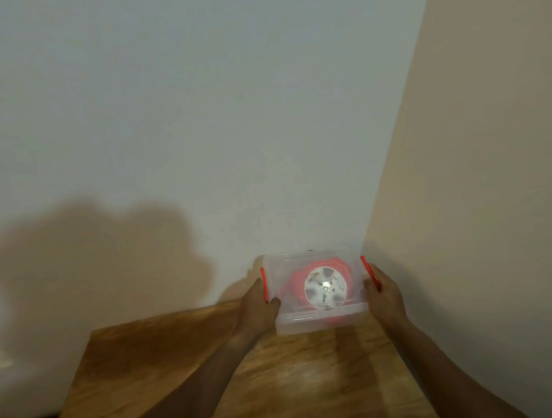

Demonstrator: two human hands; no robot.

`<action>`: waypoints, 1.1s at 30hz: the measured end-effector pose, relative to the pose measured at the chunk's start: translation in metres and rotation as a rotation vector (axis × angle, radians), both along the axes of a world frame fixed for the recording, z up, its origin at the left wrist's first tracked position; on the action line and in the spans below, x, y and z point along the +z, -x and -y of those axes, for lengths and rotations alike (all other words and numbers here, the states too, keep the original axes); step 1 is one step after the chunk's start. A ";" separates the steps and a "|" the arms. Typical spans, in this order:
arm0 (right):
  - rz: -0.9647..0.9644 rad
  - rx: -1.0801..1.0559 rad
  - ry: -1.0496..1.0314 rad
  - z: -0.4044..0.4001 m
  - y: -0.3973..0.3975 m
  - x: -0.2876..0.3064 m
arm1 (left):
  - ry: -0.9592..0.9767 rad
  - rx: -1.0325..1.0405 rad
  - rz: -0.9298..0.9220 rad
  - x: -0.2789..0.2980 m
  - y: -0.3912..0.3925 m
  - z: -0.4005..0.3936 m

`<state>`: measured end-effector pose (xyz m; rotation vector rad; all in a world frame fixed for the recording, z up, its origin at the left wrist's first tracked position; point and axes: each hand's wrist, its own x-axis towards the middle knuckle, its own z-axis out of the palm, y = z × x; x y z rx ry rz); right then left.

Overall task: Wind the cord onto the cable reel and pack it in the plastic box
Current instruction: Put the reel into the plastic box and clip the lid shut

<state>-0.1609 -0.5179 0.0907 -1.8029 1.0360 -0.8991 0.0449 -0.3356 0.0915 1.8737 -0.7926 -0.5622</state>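
A clear plastic box [319, 321] with its lid on sits at the far end of the wooden table, close to the corner of the walls. Through the lid I see the white cable reel [325, 286] lying flat, with the orange cord [296, 279] wound round it. An orange latch [264, 284] runs down the box's left end and another orange latch [370, 272] down its right end. My left hand [257, 301] grips the left end with the thumb at the latch. My right hand [383, 294] grips the right end over its latch.
The wooden table [245, 379] stretches from the box toward me, its left edge running diagonally. A white wall [200, 133] stands behind the box and a beige wall [474, 166] closes in at the right. My shadow falls on the white wall at left.
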 end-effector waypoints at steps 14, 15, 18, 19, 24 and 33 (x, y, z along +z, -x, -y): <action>-0.099 -0.026 -0.012 0.065 0.020 -0.040 | -0.101 -0.052 0.062 -0.041 0.031 0.074; -0.103 -0.020 -0.013 0.066 0.018 -0.041 | -0.113 -0.055 0.070 -0.042 0.030 0.075; -0.121 -0.012 -0.018 0.068 0.014 -0.047 | -0.148 -0.049 0.087 -0.047 0.027 0.078; -0.129 -0.015 -0.029 0.068 0.013 -0.047 | -0.153 -0.041 0.089 -0.050 0.027 0.079; -0.146 0.005 -0.028 0.075 0.010 -0.044 | -0.128 -0.008 0.107 -0.057 0.027 0.081; -0.237 -0.060 -0.009 0.071 0.015 -0.042 | -0.109 0.089 0.194 -0.065 0.029 0.052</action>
